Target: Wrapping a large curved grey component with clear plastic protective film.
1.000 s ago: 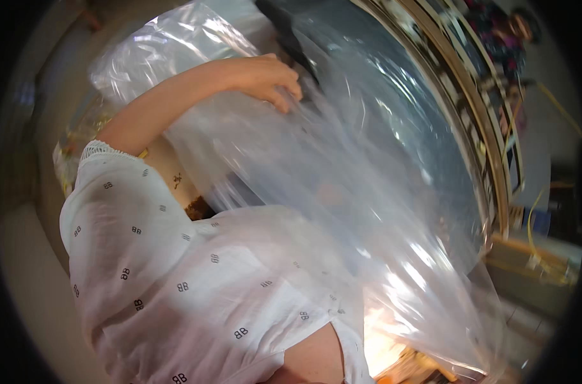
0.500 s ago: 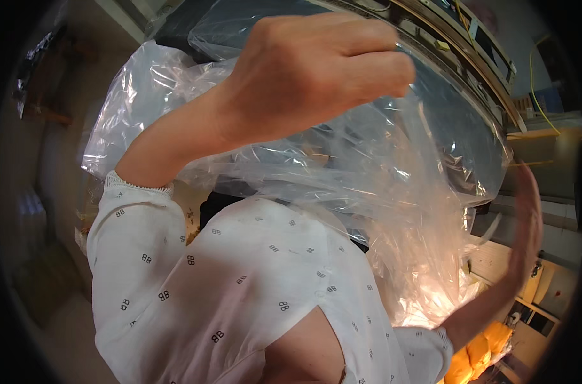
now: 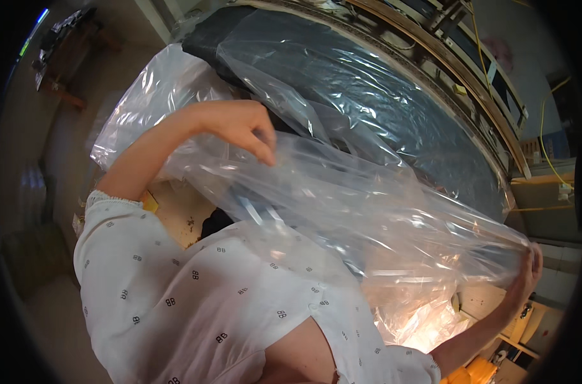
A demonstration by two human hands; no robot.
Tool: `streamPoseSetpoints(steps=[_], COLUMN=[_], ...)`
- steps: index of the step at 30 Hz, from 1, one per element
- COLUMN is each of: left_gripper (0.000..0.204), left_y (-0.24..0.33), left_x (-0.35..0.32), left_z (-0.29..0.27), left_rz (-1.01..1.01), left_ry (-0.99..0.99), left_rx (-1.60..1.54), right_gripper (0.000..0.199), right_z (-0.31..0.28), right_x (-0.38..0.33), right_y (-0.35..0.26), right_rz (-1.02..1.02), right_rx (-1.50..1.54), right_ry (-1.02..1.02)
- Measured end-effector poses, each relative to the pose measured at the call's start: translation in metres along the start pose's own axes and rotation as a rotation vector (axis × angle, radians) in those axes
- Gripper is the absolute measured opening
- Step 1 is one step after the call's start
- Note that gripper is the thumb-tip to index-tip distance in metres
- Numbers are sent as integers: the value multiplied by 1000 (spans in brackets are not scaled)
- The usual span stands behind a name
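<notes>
A large clear plastic sheet (image 3: 368, 198) stretches in long creases across my front, from my left hand to my right. At its left part my left hand (image 3: 243, 128) is closed, with thumb and fingers pinched on the film. Far out on the right, my right hand (image 3: 532, 265) is closed on the sheet's gathered right end. Behind the sheet, more clear film covers a dark grey material (image 3: 342, 70) with a curved far edge. Loose crumpled film (image 3: 150, 83) hangs off at the far left.
A long frame with wooden and metal rails (image 3: 432, 83) runs along the far side. A yellow cord (image 3: 542, 128) hangs at the right. Shelving (image 3: 527, 320) and an orange bundle (image 3: 473, 371) are at the lower right. A small table (image 3: 67, 51) stands at the far left.
My left hand has come down and nearer from its raised place. My right hand has moved down and closed on the film, and the sheet is now drawn out between both hands.
</notes>
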State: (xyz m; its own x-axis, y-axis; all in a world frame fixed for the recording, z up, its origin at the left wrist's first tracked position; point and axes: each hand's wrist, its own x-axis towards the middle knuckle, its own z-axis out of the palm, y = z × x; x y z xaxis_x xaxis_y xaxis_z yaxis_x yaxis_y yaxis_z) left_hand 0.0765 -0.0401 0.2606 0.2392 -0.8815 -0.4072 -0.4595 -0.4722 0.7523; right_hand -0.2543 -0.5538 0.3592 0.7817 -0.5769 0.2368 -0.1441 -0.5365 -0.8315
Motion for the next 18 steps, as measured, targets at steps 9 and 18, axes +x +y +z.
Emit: streamPoseSetpoints(steps=[9,18], left_gripper=[16,29], left_y=[46,-170], left_x=[-77,-13], left_z=[-90,-92], left_rz=[579,-215], left_ry=[1578,1159], left_rx=[274,-147], right_gripper=[29,14], right_z=[5,87], right_x=[24,64], right_y=[66,161], right_rz=[122,-27], right_rx=[58,-424], right_ry=[124,-69])
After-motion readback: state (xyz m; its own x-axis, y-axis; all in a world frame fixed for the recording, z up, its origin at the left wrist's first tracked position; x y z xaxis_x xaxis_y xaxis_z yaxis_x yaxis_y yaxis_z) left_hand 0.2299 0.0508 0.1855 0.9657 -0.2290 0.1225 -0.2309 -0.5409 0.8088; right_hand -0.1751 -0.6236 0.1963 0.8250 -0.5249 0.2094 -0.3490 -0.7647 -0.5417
